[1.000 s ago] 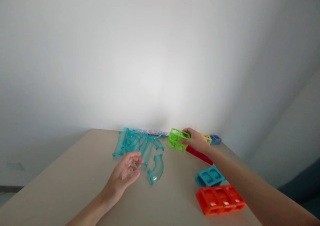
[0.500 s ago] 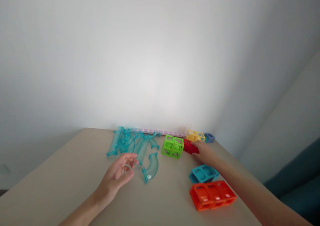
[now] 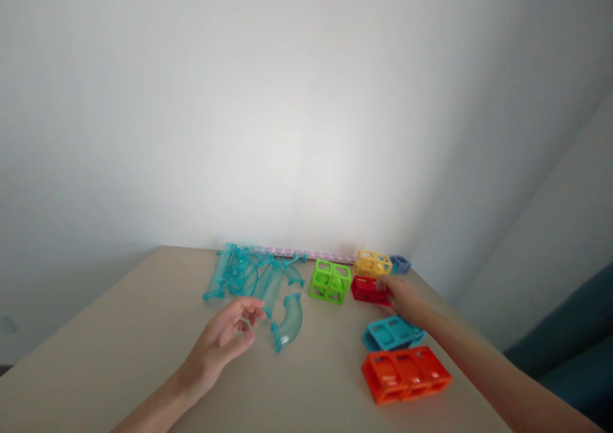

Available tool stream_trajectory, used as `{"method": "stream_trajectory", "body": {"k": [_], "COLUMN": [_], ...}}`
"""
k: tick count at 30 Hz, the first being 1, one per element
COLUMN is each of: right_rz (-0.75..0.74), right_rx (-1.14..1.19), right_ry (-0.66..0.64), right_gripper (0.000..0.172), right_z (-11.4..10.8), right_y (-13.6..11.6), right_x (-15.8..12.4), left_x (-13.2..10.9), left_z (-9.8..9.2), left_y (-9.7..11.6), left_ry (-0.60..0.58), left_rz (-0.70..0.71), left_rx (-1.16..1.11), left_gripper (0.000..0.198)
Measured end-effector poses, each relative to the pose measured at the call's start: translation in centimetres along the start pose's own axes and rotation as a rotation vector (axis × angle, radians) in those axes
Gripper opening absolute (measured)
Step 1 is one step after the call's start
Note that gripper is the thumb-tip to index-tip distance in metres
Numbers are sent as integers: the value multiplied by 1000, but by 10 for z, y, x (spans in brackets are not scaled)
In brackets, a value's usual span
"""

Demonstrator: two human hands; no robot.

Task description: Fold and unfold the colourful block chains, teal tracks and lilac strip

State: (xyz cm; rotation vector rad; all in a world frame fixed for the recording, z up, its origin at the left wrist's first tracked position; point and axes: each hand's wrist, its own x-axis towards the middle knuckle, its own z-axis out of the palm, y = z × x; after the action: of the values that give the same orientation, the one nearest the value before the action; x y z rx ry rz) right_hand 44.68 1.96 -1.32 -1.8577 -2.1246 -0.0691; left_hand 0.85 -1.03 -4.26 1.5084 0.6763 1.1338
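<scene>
My right hand [image 3: 402, 297] has its fingers closed on the right end of a red open-frame block [image 3: 368, 290], low over the table or resting on it. A green open-frame block [image 3: 330, 281] stands just left of the red one, and a yellow open-frame block [image 3: 372, 264] sits right behind it. Fingers curved and apart, my left hand [image 3: 232, 331] hovers with nothing in it. Close to it lie a clear teal curved tube [image 3: 292, 321] and a clear teal straight tube [image 3: 272, 290].
Nearer to me on the right are a blue frame block [image 3: 393, 333] and an orange frame block [image 3: 407, 374]. Several teal tube pieces [image 3: 237, 273] are heaped at the back left. A dark blue block [image 3: 400, 264] and a purple patterned strip [image 3: 309, 254] lie by the wall.
My right hand has shifted slightly toward me and to the right. The red block has come with it, a little away from the yellow block. My left hand is nearly still.
</scene>
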Motion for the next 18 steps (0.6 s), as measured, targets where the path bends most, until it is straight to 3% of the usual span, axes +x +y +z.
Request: {"method": "stream_trajectory", "body": {"k": [7, 11, 13, 15, 18], "right_rz": [-90, -98, -81, -12, 282], "right_rx": [18, -4, -22, -49, -99], "right_ry": [-10, 69, 109, 135, 117], "right_gripper": [28, 31, 41, 62, 86], "right_z": [-9, -15, -11, -1, 16], "right_y": [-10, -18, -19, -19, -17], "right_x": [1, -10, -22, -35, -48], "left_x": [0, -1, 0, 0, -1], "left_z": [0, -1, -1, -1, 1], "left_y": [-5, -5, -6, -8, -9], "left_ry": [-23, -18, -7, 8, 23], "left_rz": [-6, -7, -7, -11, -21], "left_rx": [8, 10, 8, 7, 7], "left_gripper": [35, 34, 36, 37, 39]}}
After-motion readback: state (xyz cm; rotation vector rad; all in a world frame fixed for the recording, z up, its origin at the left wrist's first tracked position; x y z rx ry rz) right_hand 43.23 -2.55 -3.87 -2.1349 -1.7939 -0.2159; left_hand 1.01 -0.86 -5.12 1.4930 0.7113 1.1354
